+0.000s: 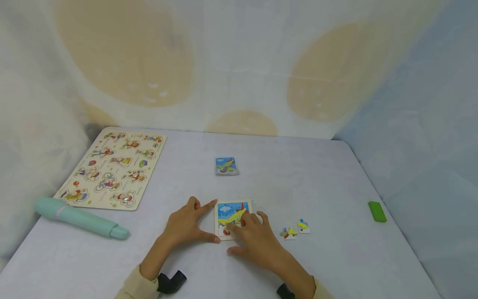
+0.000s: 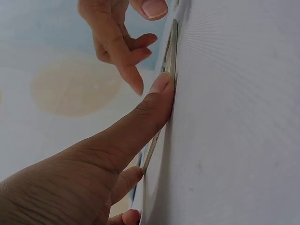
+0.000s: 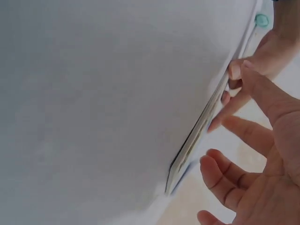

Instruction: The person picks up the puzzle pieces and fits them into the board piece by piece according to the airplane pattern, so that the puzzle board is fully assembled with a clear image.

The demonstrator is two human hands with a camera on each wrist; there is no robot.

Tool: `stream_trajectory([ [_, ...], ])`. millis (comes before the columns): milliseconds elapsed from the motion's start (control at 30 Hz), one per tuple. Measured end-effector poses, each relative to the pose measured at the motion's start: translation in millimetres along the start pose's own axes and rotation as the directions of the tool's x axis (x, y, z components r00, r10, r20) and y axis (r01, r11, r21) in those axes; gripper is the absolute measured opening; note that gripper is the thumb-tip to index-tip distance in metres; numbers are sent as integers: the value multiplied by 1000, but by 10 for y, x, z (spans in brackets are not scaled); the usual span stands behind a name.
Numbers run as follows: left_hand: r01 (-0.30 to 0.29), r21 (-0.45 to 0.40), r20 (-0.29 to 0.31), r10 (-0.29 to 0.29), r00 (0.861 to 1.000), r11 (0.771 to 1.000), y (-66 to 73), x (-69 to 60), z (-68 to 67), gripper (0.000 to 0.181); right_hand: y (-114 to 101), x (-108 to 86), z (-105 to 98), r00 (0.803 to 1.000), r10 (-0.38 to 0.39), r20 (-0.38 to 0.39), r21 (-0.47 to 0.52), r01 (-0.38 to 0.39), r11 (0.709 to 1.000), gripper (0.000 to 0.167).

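A small framed jigsaw puzzle (image 1: 233, 205) with a yellow aeroplane on blue sky lies flat on the white table. My left hand (image 1: 186, 224) steadies it from the left, index fingertip at its upper left corner and thumb at the lower left one; in the left wrist view the thumb (image 2: 157, 93) presses its edge. My right hand (image 1: 257, 243) hovers over the puzzle's lower right, index finger pointing down onto the picture; contact cannot be told. Two loose puzzle pieces, one yellow and red (image 1: 288, 233), one yellow and blue (image 1: 303, 226), lie to the right.
A small aeroplane picture (image 1: 226, 166) lies behind the puzzle. At the left are a large wooden puzzle board (image 1: 115, 168) and a mint-green pen-shaped device (image 1: 82, 218). A green block (image 1: 377, 211) lies near the right edge. Curtains (image 1: 242, 62) surround the table.
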State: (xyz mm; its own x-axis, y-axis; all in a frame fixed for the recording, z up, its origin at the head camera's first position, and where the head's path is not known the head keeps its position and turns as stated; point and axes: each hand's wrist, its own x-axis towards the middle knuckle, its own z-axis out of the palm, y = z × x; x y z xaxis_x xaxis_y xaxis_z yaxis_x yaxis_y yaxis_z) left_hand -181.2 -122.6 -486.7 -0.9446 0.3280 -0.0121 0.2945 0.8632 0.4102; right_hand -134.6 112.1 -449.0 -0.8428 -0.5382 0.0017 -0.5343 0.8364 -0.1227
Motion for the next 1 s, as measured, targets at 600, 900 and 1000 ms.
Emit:
stream_trajectory([
  [600,19,-8,9,-19,1000,1000,-7,5,24,106,736,-586,-83,887,441,-136,85,-433,897,34],
  [900,21,-3,6,-21,1000,1000,-3,-2,29,106,776,-652,-76,886,448,-124,93,-439,894,35],
  [1000,20,-4,7,-20,1000,1000,3,-4,24,105,792,-644,-71,884,453,-118,93,-444,891,36],
])
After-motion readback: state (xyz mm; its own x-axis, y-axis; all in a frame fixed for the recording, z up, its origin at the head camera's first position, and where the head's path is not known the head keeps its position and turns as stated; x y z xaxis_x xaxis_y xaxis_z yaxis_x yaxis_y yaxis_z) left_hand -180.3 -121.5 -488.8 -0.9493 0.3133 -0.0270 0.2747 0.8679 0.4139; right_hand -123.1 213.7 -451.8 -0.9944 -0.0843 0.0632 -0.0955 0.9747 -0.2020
